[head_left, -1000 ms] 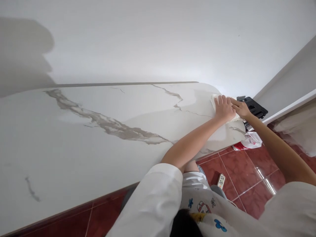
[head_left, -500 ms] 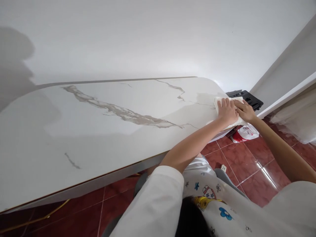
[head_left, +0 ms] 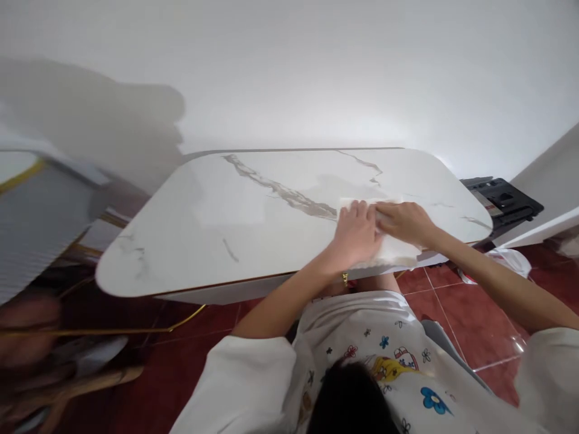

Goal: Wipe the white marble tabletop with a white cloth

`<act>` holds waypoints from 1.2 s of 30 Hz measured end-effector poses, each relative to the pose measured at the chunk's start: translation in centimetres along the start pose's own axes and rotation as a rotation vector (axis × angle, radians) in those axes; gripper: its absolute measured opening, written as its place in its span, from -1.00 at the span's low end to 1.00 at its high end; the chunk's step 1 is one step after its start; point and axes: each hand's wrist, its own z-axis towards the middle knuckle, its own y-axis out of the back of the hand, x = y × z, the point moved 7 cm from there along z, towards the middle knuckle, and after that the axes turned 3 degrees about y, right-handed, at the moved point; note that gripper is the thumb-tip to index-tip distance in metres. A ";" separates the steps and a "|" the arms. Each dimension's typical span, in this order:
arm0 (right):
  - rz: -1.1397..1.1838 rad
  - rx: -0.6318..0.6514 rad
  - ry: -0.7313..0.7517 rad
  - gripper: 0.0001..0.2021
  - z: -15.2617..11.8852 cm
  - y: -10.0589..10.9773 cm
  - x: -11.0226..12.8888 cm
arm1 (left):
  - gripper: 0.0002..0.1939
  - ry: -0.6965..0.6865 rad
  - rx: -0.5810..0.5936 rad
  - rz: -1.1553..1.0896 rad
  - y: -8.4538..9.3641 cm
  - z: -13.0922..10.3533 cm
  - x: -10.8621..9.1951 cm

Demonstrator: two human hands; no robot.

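A folded white cloth [head_left: 393, 250] lies against the marble-patterned tabletop [head_left: 181, 241], right of its middle, and hangs slightly over the front edge. My left hand [head_left: 357, 232] presses on the cloth with bent fingers. Beside it, my right hand [head_left: 404, 223] also grips and presses the cloth, its fingertips touching my left hand. Parts of the cloth are hidden under both hands.
Behind the tabletop rises a white wall [head_left: 289, 72]. A black plastic case [head_left: 506, 202] stands beyond the right end, with a white plastic bag [head_left: 511, 262] on the red tiled floor [head_left: 452, 307]. Blurred furniture [head_left: 49, 223] is at the left.
Both hands have slid the cloth leftward and nearer, from the right end of the tabletop toward its middle. The view has turned left, bringing the tabletop's left end into sight.
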 end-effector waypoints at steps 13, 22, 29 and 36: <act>0.333 -0.052 0.350 -0.65 8.8 -0.9 26.1 | -0.52 0.557 -0.233 -0.022 2.9 -14.9 22.9; 0.423 -0.151 0.413 -0.37 11.4 -3.5 35.9 | -0.38 0.519 -0.345 -0.165 3.9 -19.6 34.8; 0.447 -0.220 0.376 -0.38 16.3 -3.9 37.5 | -0.38 0.525 -0.332 -0.227 4.2 -17.4 39.4; 0.459 -0.263 0.338 -0.41 21.7 -4.0 36.0 | -0.37 0.542 -0.321 -0.208 4.5 -12.5 42.3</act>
